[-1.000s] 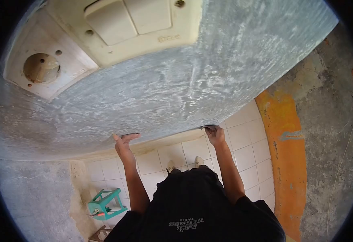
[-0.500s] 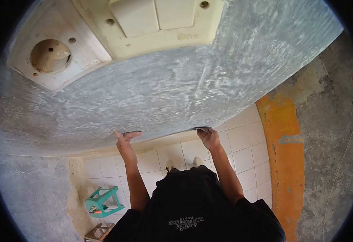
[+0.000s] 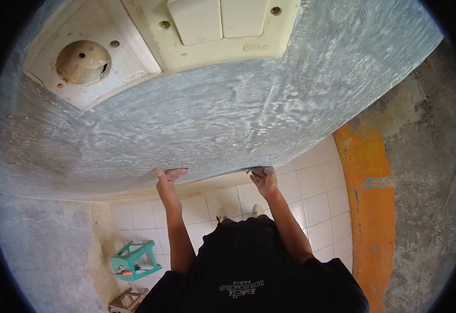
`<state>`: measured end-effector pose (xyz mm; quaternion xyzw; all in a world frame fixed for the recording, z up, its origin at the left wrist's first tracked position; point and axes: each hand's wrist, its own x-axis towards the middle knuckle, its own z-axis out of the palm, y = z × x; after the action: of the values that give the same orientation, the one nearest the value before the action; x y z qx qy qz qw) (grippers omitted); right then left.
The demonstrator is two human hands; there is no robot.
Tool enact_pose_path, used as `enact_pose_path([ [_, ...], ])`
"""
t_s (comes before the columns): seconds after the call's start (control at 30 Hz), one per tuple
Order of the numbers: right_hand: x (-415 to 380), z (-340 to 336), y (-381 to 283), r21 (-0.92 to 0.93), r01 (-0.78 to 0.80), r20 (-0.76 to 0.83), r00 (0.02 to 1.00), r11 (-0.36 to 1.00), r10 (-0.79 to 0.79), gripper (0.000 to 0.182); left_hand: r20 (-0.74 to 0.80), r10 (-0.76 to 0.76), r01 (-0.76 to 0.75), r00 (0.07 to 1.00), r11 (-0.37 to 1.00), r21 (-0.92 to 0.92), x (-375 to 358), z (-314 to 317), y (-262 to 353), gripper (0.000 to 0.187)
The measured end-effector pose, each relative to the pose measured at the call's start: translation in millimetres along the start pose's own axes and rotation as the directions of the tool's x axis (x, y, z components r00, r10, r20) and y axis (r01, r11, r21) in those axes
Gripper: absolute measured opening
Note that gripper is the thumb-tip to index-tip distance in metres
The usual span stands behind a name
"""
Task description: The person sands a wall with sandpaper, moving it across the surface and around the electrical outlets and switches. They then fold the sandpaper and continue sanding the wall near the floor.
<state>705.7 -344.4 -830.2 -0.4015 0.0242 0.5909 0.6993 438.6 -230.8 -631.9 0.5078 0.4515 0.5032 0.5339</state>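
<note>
I look down along a grey plastered wall (image 3: 212,120). My left hand (image 3: 168,182) lies flat against the wall low down, with its fingers spread and nothing in it. My right hand (image 3: 264,181) presses on the wall a little to the right, its fingers curled over a small flat dark piece (image 3: 253,170) held against the plaster; I cannot tell what the piece is. Close to the camera, a cream double switch plate (image 3: 223,26) and a round wall socket (image 3: 84,62) sit on the wall.
Below lies a white tiled floor (image 3: 311,188) with my feet (image 3: 222,214) near the wall's base. A green plastic stool (image 3: 134,261) and a wooden frame (image 3: 126,301) stand at lower left. At the right stands a rough wall with an orange painted strip (image 3: 369,208).
My right hand has slid left along the wall with the dark piece. My left hand shifted slightly right. My head moved, so the switch and socket shifted right in view.
</note>
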Motion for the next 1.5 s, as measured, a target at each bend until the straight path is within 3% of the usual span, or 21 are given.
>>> enact_pose_path([
  [0.27,-15.9,20.6,0.4,-0.059,0.023,0.071,0.997,0.998,-0.019,0.037,0.014,-0.006,0.006,1.000,1.000,-0.024,1.4,-4.2,-6.0,0.067],
  [0.53,-9.8,10.9,19.6,-0.140,-0.007,-0.067,0.998,0.990,-0.003,0.037,0.033,0.001,0.000,0.999,1.000,-0.011,-2.2,-3.0,-6.5,0.064],
  [0.63,-4.5,0.2,23.5,-0.132,-0.005,0.016,1.000,0.991,0.007,0.034,0.036,-0.001,0.002,0.999,1.000,-0.018,0.3,-5.4,-5.3,0.064],
  [0.93,1.8,7.6,27.5,-0.149,-0.051,-0.179,0.984,0.988,0.024,0.033,0.042,0.010,-0.011,0.999,1.000,0.024,-2.4,-3.2,-3.3,0.064],
  [1.03,-7.5,25.1,22.4,-0.220,-0.008,-0.209,0.977,0.976,-0.039,0.033,0.039,0.024,-0.025,0.999,1.000,0.018,0.1,-4.1,-8.9,0.064],
  [1.13,-11.1,24.0,13.6,-0.263,-0.066,-0.073,0.996,0.963,0.048,0.036,0.042,0.028,-0.029,0.999,0.999,0.036,-1.3,-4.3,-6.4,0.065],
  [1.33,-9.6,22.3,16.7,-0.241,-0.079,-0.100,0.993,0.967,0.057,0.031,0.036,0.031,-0.032,0.999,0.999,0.009,-1.7,-3.6,-7.8,0.064],
  [1.43,-4.6,21.0,20.2,-0.249,-0.103,-0.196,0.979,0.963,0.054,0.028,0.035,0.028,-0.028,0.999,1.000,-0.002,-2.6,1.0,-10.4,0.064],
  [1.5,-4.8,22.7,18.7,-0.210,-0.097,-0.102,0.992,0.973,0.077,0.031,0.030,0.023,-0.024,0.999,1.000,0.009,-3.0,-1.6,-9.7,0.064],
])
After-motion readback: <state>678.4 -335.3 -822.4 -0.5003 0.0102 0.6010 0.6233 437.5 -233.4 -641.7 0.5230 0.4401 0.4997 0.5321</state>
